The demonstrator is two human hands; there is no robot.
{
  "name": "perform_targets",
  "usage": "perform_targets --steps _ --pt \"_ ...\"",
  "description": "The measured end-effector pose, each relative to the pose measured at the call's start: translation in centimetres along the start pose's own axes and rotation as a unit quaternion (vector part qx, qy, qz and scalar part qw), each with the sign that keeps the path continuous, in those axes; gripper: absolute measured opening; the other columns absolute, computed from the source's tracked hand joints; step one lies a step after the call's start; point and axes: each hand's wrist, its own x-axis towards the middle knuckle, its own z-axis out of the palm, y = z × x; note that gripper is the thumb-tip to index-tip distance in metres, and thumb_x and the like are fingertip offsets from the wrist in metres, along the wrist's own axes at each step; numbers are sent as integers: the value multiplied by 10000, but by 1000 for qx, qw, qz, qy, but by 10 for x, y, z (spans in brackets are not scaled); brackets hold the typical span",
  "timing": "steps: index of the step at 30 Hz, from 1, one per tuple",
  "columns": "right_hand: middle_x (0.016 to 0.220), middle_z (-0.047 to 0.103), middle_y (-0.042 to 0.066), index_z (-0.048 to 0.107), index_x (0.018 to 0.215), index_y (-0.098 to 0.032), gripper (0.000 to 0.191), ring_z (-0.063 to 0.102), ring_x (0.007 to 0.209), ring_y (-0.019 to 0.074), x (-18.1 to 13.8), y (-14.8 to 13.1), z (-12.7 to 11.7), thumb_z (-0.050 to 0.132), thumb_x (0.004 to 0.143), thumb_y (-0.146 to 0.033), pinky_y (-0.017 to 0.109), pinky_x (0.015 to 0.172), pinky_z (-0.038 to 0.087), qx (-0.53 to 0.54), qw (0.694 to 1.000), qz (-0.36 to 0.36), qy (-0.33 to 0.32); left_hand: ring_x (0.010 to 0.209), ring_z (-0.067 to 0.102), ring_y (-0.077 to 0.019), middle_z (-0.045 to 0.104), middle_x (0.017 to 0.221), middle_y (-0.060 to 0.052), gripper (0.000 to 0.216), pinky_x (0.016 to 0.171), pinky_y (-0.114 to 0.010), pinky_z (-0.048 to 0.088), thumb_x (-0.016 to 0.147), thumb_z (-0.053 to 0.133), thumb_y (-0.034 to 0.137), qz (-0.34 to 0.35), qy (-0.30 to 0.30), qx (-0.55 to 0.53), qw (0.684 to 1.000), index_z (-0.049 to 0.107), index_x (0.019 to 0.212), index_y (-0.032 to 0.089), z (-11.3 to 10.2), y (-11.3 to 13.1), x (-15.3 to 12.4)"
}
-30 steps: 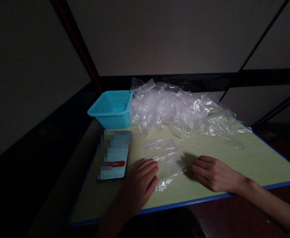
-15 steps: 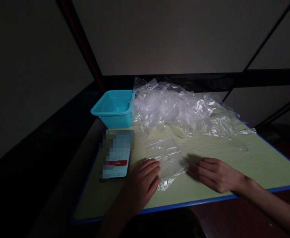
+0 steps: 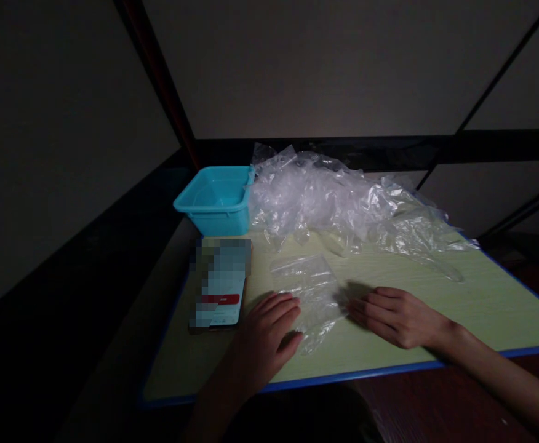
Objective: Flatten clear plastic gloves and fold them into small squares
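A thin, clear disposable plastic glove [image 3: 315, 292] lies flat and creased on the table in front of me. My left hand [image 3: 269, 332] rests palm down at its left side, fingers stretched out over the film. At the right edge of the glove, my right hand [image 3: 396, 317] has its fingers bent and drawn together on the plastic; the fingertips are partly in shadow. Behind lies a loose heap of crumpled clear plastic gloves [image 3: 315, 197], some with finger-like strips hanging forward.
A turquoise plastic basin [image 3: 218, 212] stands at the back left, touching the heap. A phone [image 3: 226, 286] with a lit, partly blurred screen lies left of the glove. The pale table [image 3: 435, 320] has a blue edge, and panelled walls rise behind it.
The view has shifted slightly. The lower part of the glove lies a little differently, and its right edge is more wrinkled by my right hand. My left hand stays on the film.
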Motion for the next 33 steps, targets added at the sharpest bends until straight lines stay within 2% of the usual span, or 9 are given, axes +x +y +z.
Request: perform_targets --steps 6,20,25,33 --pt "780 683 60 623 760 -135 297 606 682 145 -1 1 0 368 905 -88 279 582 484 3 1000 0 2 1072 555 -239 627 1127 -92 291 955 -467 435 757 602 127 -8 -2 -6 1000 578 1046 147 0 0 0" --pt "817 680 67 632 915 -125 309 591 721 146 -1 5 6 324 920 -101 285 596 483 32 999 19 -6 1059 567 -231 637 1112 -77 292 944 -456 452 757 575 114 -10 -1 -1 1000 578 1044 164 -5 4 3" --pt "848 674 66 623 972 -145 311 587 779 145 -6 3 4 317 925 -111 283 647 489 51 998 18 -18 1062 561 -229 637 1107 -83 312 940 -443 457 743 592 100 -12 -3 -3 1000 576 1051 149 -6 5 3" --pt "838 665 63 610 973 -134 286 586 764 137 -8 1 4 329 928 -108 276 645 487 41 998 28 -28 1092 541 -233 616 1148 -86 315 965 -460 427 765 580 117 -20 -20 -1 1000 563 1077 155 -2 1 1"
